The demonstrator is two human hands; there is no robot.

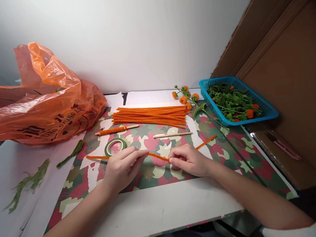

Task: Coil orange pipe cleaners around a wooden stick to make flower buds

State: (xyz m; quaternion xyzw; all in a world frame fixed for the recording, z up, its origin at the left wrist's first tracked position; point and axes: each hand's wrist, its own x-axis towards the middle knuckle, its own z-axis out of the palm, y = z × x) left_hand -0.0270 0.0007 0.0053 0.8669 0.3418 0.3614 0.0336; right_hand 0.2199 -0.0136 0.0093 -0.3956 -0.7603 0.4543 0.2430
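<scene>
An orange pipe cleaner [157, 156] is stretched between my two hands, its ends sticking out past each of them. My left hand [125, 166] pinches it left of the middle, and my right hand [188, 160] has its fingers curled round it on the other side. Just behind my left hand lies a roll of green tape [115, 146]. Beyond my right hand is a bare wooden stick [172, 134]. A second stick carries a coiled orange pipe cleaner [112, 130]. Behind these lies a bundle of straight orange pipe cleaners [149, 116].
An orange plastic bag [56, 100] stands at the left, near green pieces [70, 154]. A blue basket [266, 117] with green and orange pieces stands at the right, beside an orange flower stem [183, 100]. A pink utility knife [286, 148] lies on cardboard at the far right.
</scene>
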